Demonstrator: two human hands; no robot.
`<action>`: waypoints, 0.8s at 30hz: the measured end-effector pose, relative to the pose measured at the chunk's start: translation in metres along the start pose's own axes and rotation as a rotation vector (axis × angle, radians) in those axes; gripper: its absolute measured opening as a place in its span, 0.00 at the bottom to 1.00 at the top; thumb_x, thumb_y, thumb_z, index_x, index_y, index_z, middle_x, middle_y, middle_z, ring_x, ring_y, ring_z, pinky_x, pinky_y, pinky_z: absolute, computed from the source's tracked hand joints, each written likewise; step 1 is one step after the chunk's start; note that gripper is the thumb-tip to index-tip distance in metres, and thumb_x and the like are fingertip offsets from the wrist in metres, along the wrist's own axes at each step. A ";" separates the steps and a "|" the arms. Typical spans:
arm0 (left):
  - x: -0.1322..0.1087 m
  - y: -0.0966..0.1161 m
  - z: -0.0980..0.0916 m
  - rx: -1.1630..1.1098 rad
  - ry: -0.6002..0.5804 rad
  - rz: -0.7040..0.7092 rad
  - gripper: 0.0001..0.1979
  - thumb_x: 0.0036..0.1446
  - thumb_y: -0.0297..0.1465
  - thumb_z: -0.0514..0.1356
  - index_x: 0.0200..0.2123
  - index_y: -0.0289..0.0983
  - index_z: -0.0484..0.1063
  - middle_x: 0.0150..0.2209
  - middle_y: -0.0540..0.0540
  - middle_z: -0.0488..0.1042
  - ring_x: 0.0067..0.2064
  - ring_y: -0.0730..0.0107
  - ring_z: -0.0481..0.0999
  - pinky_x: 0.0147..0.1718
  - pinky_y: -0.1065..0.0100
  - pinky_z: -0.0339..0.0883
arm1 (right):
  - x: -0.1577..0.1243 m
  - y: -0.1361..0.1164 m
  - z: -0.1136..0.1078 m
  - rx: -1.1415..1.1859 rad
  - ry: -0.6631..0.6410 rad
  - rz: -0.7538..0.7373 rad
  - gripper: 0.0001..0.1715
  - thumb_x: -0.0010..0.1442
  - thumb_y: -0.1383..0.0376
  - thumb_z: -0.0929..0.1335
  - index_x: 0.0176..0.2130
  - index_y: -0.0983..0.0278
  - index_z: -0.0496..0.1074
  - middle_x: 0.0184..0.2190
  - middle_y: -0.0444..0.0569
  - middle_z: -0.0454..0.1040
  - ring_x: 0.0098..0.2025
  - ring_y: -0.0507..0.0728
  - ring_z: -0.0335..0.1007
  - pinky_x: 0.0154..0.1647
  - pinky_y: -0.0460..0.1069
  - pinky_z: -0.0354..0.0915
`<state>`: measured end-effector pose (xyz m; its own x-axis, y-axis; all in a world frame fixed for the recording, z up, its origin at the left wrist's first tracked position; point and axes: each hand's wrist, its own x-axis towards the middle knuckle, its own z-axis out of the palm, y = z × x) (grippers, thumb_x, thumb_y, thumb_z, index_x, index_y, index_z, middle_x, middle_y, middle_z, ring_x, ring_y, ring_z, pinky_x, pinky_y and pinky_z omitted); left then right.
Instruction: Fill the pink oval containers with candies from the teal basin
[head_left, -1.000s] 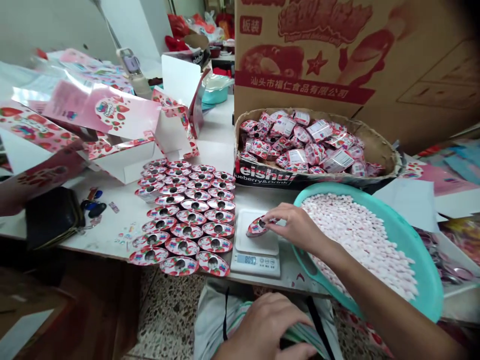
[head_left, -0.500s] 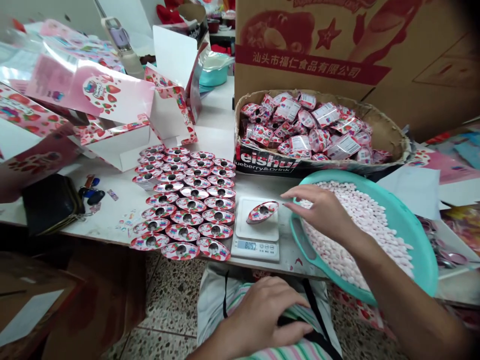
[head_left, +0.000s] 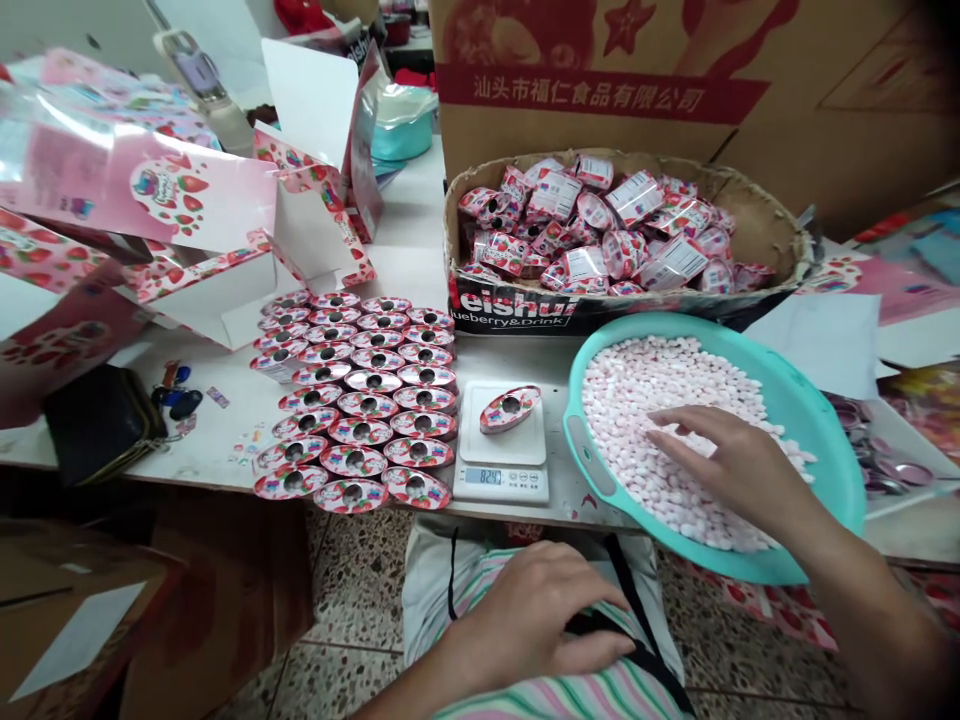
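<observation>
As my right hand (head_left: 724,465) rests on pink candies (head_left: 637,400)
Fingers (head_left: 675,430) open, oval case (head_left: 510,410) slanting on the scale (head_left: 487,470) to their left

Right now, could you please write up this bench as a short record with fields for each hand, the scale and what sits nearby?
right hand: fingers on pink-and-white candies in a teal plastic tray
left hand: below the table edge, on striped clothing
scale: digital scale bearing a strawberry-printed oval tray
nearby: rows of matching oval trays; woven basket of wrapped packets
</observation>
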<state>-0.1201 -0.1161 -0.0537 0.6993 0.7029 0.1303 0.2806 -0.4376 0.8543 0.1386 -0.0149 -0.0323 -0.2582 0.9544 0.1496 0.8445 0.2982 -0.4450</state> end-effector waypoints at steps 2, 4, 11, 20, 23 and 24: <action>0.001 0.001 0.001 0.001 -0.001 0.002 0.14 0.58 0.40 0.59 0.42 0.39 0.73 0.36 0.47 0.79 0.40 0.68 0.76 0.42 0.70 0.64 | -0.003 0.001 0.005 0.042 -0.082 -0.017 0.18 0.61 0.52 0.65 0.44 0.59 0.73 0.44 0.52 0.75 0.47 0.63 0.70 0.48 0.59 0.65; 0.001 0.002 0.001 -0.001 -0.011 0.001 0.13 0.58 0.40 0.59 0.43 0.39 0.73 0.37 0.47 0.79 0.40 0.68 0.76 0.42 0.70 0.64 | -0.004 0.001 0.011 0.081 -0.164 -0.045 0.21 0.59 0.52 0.67 0.47 0.59 0.72 0.47 0.53 0.74 0.49 0.64 0.69 0.51 0.60 0.65; 0.001 0.005 0.001 -0.010 0.001 -0.022 0.13 0.58 0.39 0.60 0.42 0.38 0.73 0.37 0.47 0.79 0.40 0.68 0.76 0.42 0.70 0.64 | 0.001 -0.004 0.015 0.205 -0.223 0.067 0.16 0.58 0.56 0.68 0.44 0.60 0.75 0.44 0.50 0.76 0.46 0.62 0.72 0.47 0.56 0.68; 0.000 0.002 0.001 -0.039 0.017 -0.020 0.12 0.57 0.36 0.60 0.42 0.38 0.72 0.37 0.45 0.78 0.40 0.66 0.75 0.42 0.68 0.65 | 0.003 0.004 0.002 0.271 -0.220 0.160 0.10 0.57 0.61 0.68 0.39 0.60 0.77 0.40 0.47 0.78 0.43 0.60 0.74 0.46 0.54 0.68; 0.000 0.000 0.002 -0.043 0.021 -0.009 0.11 0.56 0.36 0.61 0.42 0.38 0.72 0.37 0.45 0.78 0.40 0.66 0.75 0.42 0.68 0.65 | 0.003 0.008 -0.002 0.301 -0.196 0.214 0.12 0.56 0.59 0.68 0.39 0.60 0.78 0.41 0.48 0.78 0.42 0.60 0.74 0.44 0.52 0.69; 0.000 0.000 0.002 -0.044 0.023 -0.006 0.11 0.56 0.36 0.61 0.42 0.38 0.72 0.37 0.45 0.78 0.40 0.66 0.75 0.42 0.68 0.65 | 0.004 0.009 -0.003 0.311 -0.181 0.227 0.13 0.56 0.58 0.69 0.39 0.60 0.78 0.41 0.48 0.78 0.42 0.60 0.74 0.42 0.52 0.69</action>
<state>-0.1185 -0.1174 -0.0547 0.6824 0.7181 0.1361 0.2552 -0.4086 0.8763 0.1463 -0.0086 -0.0327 -0.1831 0.9747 -0.1279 0.7147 0.0427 -0.6981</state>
